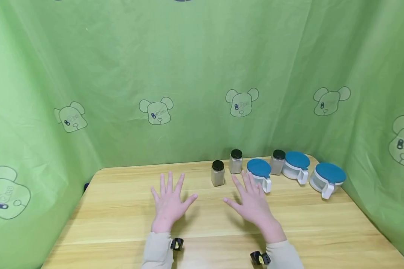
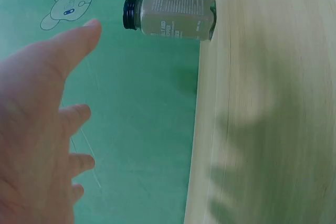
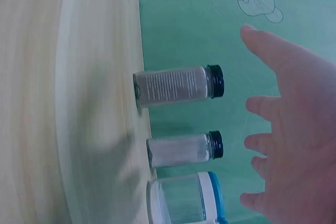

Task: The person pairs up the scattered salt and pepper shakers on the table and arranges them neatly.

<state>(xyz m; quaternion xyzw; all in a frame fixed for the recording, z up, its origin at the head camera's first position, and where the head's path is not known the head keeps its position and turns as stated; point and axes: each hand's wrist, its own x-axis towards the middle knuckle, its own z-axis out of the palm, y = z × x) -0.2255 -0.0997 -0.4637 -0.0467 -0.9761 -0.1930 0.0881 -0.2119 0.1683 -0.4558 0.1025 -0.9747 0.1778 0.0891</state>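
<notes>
Both hands hover over the wooden table with fingers spread and nothing held. My left hand (image 1: 170, 203) is left of the middle, palm down, its shadow falling on the wood. On the other side my right hand (image 1: 254, 205) reaches forward, its fingertips overlapping a blue-lidded jar (image 1: 258, 168) in the head view. Between and beyond the hands stands a square spice jar (image 1: 217, 173) with a black cap and grayish contents. A second black-capped spice jar (image 1: 236, 162) is just behind it. In the right wrist view, the nearer spice jar (image 3: 172, 85) shows printed text.
Farther right are a third black-capped spice jar (image 1: 277, 163) and two more blue-lidded jars, one at the back (image 1: 296, 164) and one near the right edge (image 1: 328, 177), with white handles. A green curtain (image 1: 195, 74) printed with bear heads encloses the table (image 1: 121, 209).
</notes>
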